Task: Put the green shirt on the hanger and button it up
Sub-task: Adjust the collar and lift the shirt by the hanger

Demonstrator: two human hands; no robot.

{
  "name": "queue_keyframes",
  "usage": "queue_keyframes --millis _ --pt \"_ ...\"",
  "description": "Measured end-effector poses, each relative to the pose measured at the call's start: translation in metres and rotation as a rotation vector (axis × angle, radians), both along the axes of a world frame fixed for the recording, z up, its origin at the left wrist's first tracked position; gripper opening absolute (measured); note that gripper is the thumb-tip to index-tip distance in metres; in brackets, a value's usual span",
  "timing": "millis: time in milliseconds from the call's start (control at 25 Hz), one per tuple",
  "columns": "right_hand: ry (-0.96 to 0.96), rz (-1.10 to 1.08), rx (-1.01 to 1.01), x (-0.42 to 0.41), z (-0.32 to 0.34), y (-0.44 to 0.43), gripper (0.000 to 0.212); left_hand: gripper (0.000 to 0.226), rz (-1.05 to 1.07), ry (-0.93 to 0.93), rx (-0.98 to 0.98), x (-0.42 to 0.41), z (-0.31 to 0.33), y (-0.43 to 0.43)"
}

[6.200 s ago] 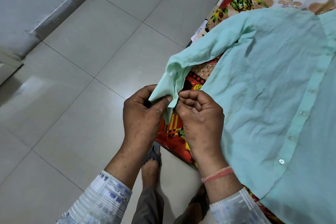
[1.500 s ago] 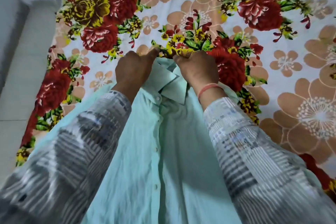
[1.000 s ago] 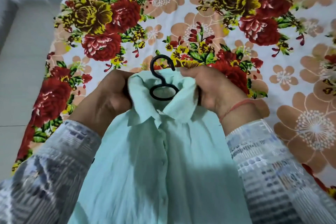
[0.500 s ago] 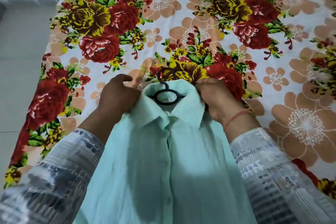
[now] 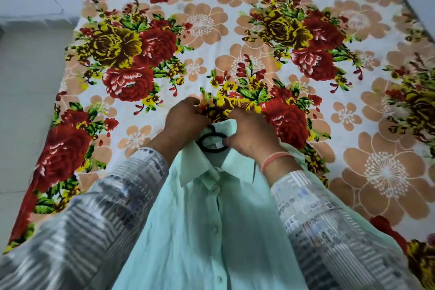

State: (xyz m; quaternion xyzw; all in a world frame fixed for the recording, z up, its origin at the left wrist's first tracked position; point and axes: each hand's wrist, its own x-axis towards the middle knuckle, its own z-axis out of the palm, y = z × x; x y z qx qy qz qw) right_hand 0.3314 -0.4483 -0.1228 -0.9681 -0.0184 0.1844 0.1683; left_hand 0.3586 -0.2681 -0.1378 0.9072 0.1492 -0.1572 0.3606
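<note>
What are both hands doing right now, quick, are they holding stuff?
Left hand: fingers curled round the black hanger near its hook.
Right hand: gripping the green shirt at the collar.

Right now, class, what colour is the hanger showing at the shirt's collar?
The hanger is black; the head view shows it best.

Floral bedsheet [image 5: 235, 30] beside pale tiled floor [image 5: 28, 101]

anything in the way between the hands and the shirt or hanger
Nothing visible. The left hand and right hand grip the green shirt at its collar, and the black hanger sits inside the neck opening.
</note>
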Motion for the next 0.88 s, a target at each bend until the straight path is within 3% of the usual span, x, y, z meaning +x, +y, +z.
queue_keyframes --millis 120,200,400,560,680,880 --pt "-0.029 0.060 0.111 -0.009 0.004 0.006 0.065 0.028 -0.046 0.066 -0.052 0.013 0.004 -0.004" --pt "-0.062 0.007 0.263 -0.016 0.013 0.003 0.055 0.015 -0.052 0.057 -0.128 0.009 0.022 -0.003" --pt "-0.260 -0.175 0.541 -0.048 0.085 -0.020 0.028 0.014 -0.101 -0.087 -0.526 -0.036 0.124 0.016" --pt "-0.453 -0.150 0.592 -0.062 0.211 -0.027 0.021 0.027 -0.127 -0.308 -0.664 -0.055 0.261 0.006" --pt "-0.591 -0.083 0.544 -0.076 0.325 -0.030 0.011 0.033 -0.238 -0.440 -0.649 -0.069 0.373 -0.011" --pt "-0.773 -0.060 0.575 -0.149 0.509 -0.043 0.002 0.039 -0.213 -0.639 -0.622 -0.133 0.543 -0.009"
